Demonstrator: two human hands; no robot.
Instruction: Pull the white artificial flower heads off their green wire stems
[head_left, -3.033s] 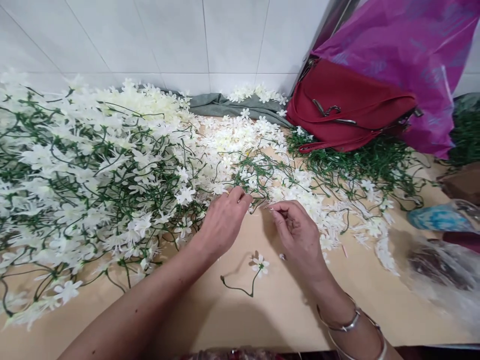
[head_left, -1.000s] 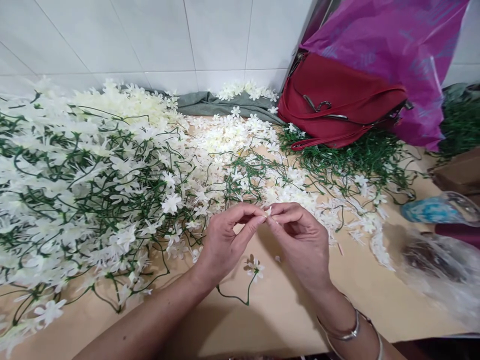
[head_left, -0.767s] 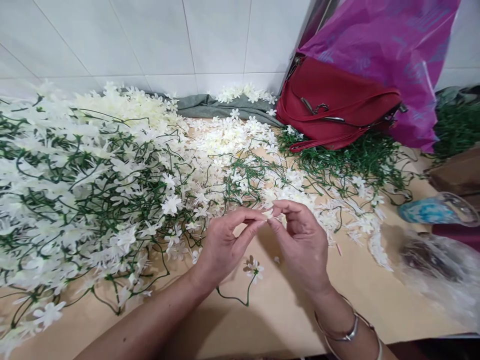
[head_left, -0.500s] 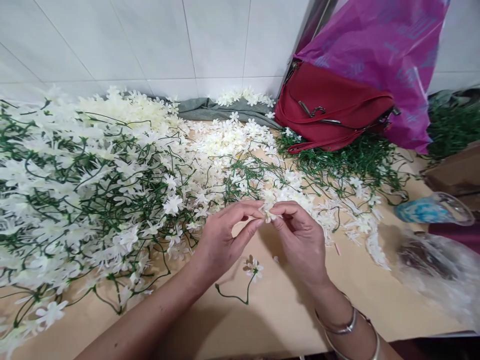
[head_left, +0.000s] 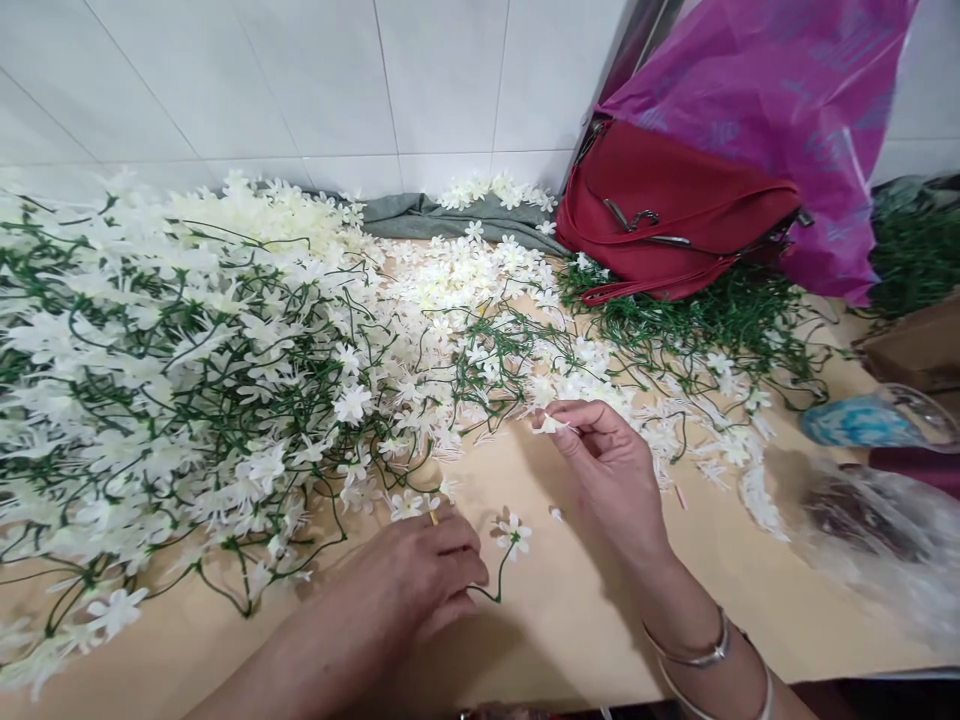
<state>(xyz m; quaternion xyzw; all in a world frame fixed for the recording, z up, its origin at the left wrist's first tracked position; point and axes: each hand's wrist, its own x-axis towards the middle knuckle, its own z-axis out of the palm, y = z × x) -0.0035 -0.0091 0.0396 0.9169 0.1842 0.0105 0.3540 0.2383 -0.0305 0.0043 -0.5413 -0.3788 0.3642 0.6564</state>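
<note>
My right hand [head_left: 607,470] pinches a small white artificial flower [head_left: 551,425] by its petals between thumb and fingers, raised over the table. My left hand [head_left: 427,570] is low at the left, its fingers curled round the end of a green flower stem [head_left: 499,590]. That stem lies on the table and carries a white flower head [head_left: 514,533]; its far end is hidden by the fingers. A tiny white piece [head_left: 556,514] lies close to my right wrist.
A large heap of white flowers on green stems [head_left: 187,370] fills the left. Loose petals [head_left: 465,270] and green stems [head_left: 510,345] lie behind my hands. A red handbag [head_left: 675,210], purple plastic bag [head_left: 810,130], blue-white object [head_left: 855,423] and clear plastic bag [head_left: 877,540] are right.
My hands first came together and handled white petals. My left hand has since let go and moved down-left to the stem on the table; my right hand keeps the white flower.
</note>
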